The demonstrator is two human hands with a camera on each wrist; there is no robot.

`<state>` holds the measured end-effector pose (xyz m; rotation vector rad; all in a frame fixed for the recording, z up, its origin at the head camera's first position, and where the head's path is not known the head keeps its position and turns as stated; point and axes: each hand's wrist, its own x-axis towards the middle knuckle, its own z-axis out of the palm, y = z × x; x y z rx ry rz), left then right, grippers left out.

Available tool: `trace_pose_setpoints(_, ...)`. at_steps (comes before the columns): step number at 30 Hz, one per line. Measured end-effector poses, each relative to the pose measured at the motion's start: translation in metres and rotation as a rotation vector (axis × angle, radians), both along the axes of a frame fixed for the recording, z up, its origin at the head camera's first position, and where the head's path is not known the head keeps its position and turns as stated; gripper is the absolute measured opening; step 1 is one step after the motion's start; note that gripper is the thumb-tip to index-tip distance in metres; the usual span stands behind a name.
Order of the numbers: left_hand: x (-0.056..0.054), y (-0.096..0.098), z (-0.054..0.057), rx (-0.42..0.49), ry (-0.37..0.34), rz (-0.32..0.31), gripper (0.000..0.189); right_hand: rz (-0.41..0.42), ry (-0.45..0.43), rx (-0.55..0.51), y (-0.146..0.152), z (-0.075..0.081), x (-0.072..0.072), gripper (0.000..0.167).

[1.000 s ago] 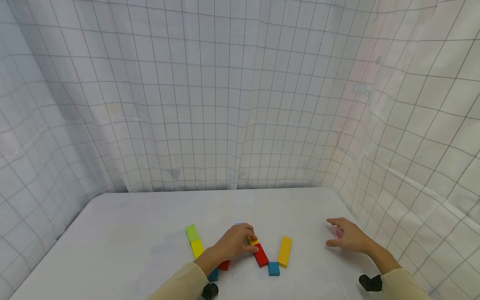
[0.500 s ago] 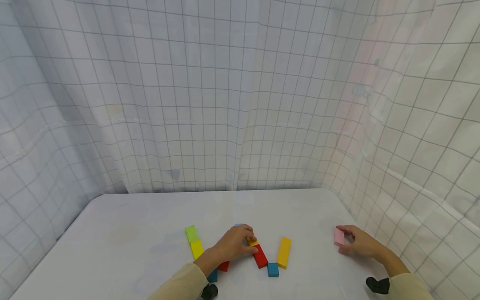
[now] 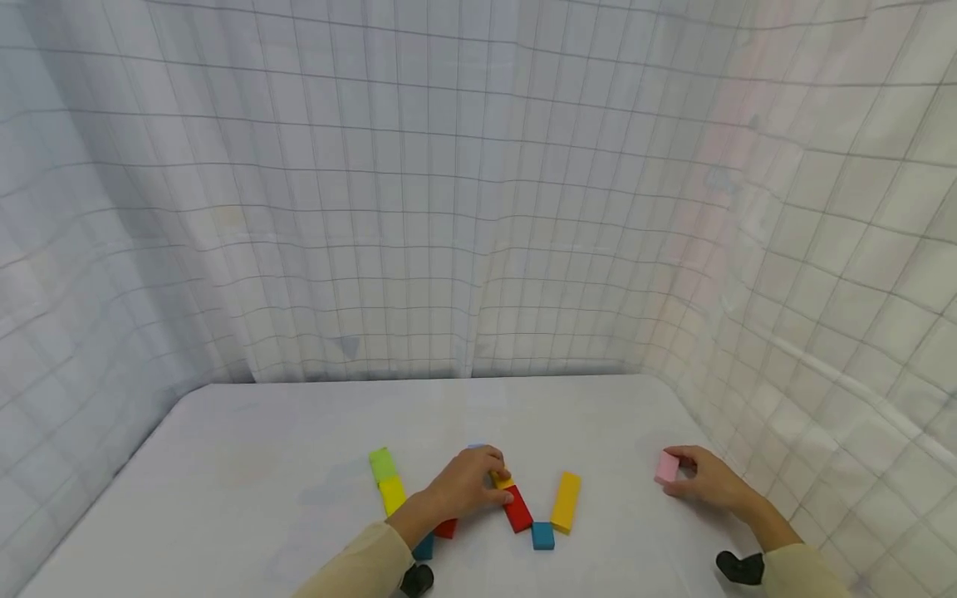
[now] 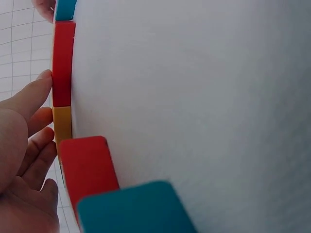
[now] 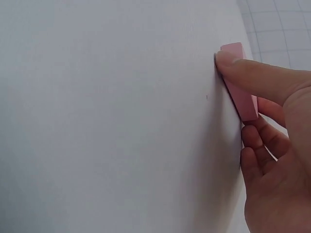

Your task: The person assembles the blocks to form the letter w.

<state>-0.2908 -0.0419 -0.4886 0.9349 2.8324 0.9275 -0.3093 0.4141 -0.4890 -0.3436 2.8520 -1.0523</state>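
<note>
On the right side of the table, my right hand (image 3: 706, 477) pinches a pink block (image 3: 667, 468) between thumb and fingers; in the right wrist view the thumb (image 5: 233, 63) lies across the pink block's face. Mid-table, my left hand (image 3: 467, 482) rests against a row of blocks, its thumb on a red block (image 3: 517, 509) and its other fingers by a small orange-yellow block (image 3: 503, 481), partly hidden. A blue block (image 3: 543, 536) joins the red one's near end, and a longer orange-yellow block (image 3: 566, 502) slants away from it.
Left of my left forearm, a lime block (image 3: 383, 463) and a yellow block (image 3: 392, 495) lead to a second blue block (image 3: 424, 548) and another red block (image 3: 446, 529), partly covered. A pale blue edge (image 3: 475, 446) shows behind my hand. Gridded white curtains (image 3: 404, 249) surround the table.
My right hand has closed its fingers around the pink block on the table, then shifted slightly left with it. The left hand stays in place among the blocks.
</note>
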Motion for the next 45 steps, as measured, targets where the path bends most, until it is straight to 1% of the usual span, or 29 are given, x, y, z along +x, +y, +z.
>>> trace_pose_setpoints(2,0.0,-0.002,0.0,-0.004,0.004,0.011,0.03,0.011,0.01,-0.008,-0.006,-0.001,-0.004,0.074)
trace_pose_setpoints(4,-0.001,-0.002,0.0,0.002,0.01,0.014,0.029,0.003,0.024,-0.012,-0.012,0.0,-0.007,0.074)
trace_pose_setpoints(8,-0.002,-0.002,-0.001,0.018,0.003,0.009,0.029,-0.01,0.03,-0.017,-0.023,-0.002,-0.007,0.075)
trace_pose_setpoints(12,0.0,-0.001,-0.002,0.005,-0.01,0.012,0.03,0.022,0.049,-0.015,-0.035,-0.004,-0.006,0.075)
trace_pose_setpoints(16,0.001,0.0,-0.002,0.001,-0.008,0.012,0.03,0.052,0.081,-0.007,-0.051,-0.005,-0.009,0.073)
trace_pose_setpoints(23,0.006,0.001,0.002,0.012,-0.037,0.011,0.029,0.093,0.081,0.005,-0.079,-0.004,-0.012,0.069)
trace_pose_setpoints(27,0.006,0.001,0.001,0.009,-0.019,0.012,0.029,0.115,0.098,0.014,-0.091,-0.004,-0.016,0.067)
trace_pose_setpoints(30,0.006,0.0,0.001,0.008,0.009,0.007,0.029,0.126,0.093,0.015,-0.098,-0.004,-0.019,0.067)
trace_pose_setpoints(33,0.006,0.0,0.001,0.007,0.019,0.001,0.03,0.135,0.084,0.001,-0.102,-0.005,-0.021,0.067)
trace_pose_setpoints(38,0.006,0.0,0.003,0.003,0.014,0.003,0.03,0.146,0.082,-0.008,-0.108,-0.004,-0.02,0.068)
trace_pose_setpoints(45,0.006,-0.001,0.004,0.014,0.003,-0.003,0.03,0.167,0.081,0.008,-0.12,0.001,-0.021,0.068)
